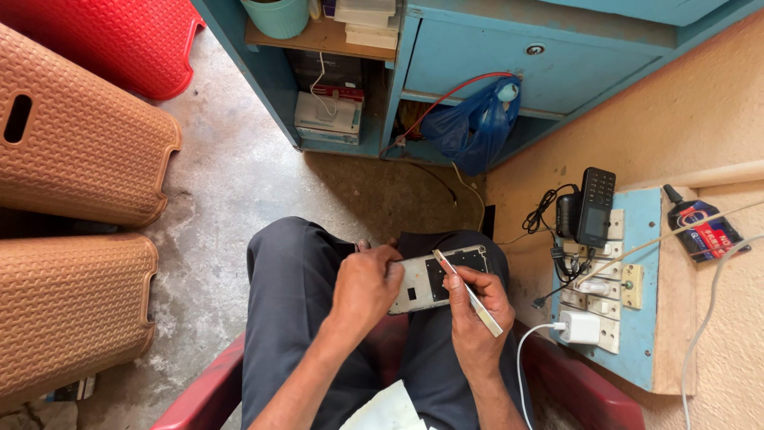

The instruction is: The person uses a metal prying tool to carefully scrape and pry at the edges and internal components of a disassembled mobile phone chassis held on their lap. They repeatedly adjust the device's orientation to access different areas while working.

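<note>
Opened phone: over lap, long axis lying left to right, clasped at its left end by left hand. Right hand: pinching thin flat tool, tip on phone's upper edge. Nearby right: switchboard, black keypad phone, white charger. Nothing between.

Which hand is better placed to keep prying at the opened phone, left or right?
Right, probably. The right hand already holds the thin flat tool, its tip resting on the opened phone. The left hand grips the phone's other end, steadying it over the lap.
</note>
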